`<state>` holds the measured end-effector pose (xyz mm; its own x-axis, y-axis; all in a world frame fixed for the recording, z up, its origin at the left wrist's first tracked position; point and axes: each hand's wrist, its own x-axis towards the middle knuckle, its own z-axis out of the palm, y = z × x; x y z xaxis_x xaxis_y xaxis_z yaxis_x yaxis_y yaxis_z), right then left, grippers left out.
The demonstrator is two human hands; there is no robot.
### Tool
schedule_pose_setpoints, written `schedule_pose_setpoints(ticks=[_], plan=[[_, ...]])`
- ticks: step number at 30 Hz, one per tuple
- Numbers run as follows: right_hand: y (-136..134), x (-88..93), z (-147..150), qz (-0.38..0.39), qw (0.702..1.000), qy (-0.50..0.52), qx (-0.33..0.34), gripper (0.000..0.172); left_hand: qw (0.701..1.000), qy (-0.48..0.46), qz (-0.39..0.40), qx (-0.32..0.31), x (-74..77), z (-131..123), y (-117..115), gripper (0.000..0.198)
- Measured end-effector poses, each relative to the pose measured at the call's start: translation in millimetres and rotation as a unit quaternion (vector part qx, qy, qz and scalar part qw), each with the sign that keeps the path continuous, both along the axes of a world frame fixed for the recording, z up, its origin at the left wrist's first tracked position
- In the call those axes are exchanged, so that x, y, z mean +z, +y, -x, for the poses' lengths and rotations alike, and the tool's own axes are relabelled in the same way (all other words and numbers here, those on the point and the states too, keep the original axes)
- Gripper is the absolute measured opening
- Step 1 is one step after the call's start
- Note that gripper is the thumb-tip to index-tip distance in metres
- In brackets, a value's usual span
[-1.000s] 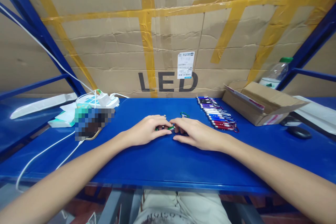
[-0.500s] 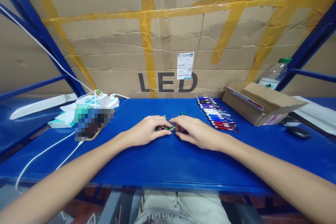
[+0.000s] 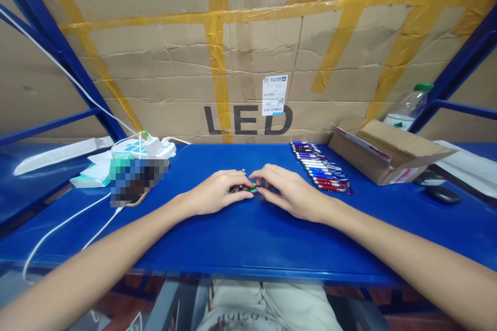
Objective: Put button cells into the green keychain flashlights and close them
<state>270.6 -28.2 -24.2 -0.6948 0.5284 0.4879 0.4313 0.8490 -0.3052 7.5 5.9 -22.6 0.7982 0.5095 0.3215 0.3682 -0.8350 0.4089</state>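
Observation:
My left hand [image 3: 218,193] is closed around a slim green keychain flashlight [image 3: 252,189], low over the blue table. Its body lies between thumb and fingers, mostly hidden. From the other side, my right hand [image 3: 288,192] curls thumb and fingertips at the flashlight's right end; the exact contact is too small to make out. A row of similar keychain flashlights [image 3: 320,170] with carabiner clips lies just beyond my right hand, in purple, silver, blue and red.
An open cardboard box [image 3: 388,152] stands at the back right, near a black mouse [image 3: 441,194] and a plastic bottle [image 3: 407,108]. To the left are a phone [image 3: 137,186], white cables and a power strip [image 3: 165,151]. A large carton [image 3: 163,77] walls off the table's back.
The fingers of my right hand have shifted slightly at the flashlight's end. A green loop seen behind that hand is now out of sight. My left hand has hardly moved.

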Motion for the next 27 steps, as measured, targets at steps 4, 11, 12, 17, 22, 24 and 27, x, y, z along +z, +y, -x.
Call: schedule_pose_setpoints(ticks=[4,11,12,17,22,24,27], plan=[[-0.4,-0.2,0.4,-0.003,1.000,0.002,0.009,0.022,1.000,0.002,0.006,0.002,0.1,0.8,-0.1,0.021],[0.5,-2.1,-0.2,0.002,1.000,0.004,0.016,0.022,1.000,0.003,0.020,-0.004,1.3,0.3,-0.6,0.023],[0.7,-2.3,-0.1,0.003,1.000,0.004,0.016,0.022,1.000,0.004,0.020,-0.004,1.4,0.3,-0.5,0.024],[1.8,-2.4,0.3,0.002,1.000,0.001,0.018,0.021,1.000,0.009,0.016,-0.003,2.3,0.0,-1.2,0.024],[1.8,-1.5,-0.8,0.003,1.000,-0.012,0.020,0.021,1.000,0.010,0.010,-0.005,2.1,0.1,-1.0,0.025],[1.6,-1.3,-0.9,0.001,1.000,-0.017,0.017,0.021,1.000,0.014,0.006,-0.005,1.0,0.4,-0.2,0.026],[1.6,-1.5,-0.6,0.002,1.000,-0.027,0.014,0.020,1.000,0.017,0.000,-0.009,-0.6,0.7,0.8,0.024]])
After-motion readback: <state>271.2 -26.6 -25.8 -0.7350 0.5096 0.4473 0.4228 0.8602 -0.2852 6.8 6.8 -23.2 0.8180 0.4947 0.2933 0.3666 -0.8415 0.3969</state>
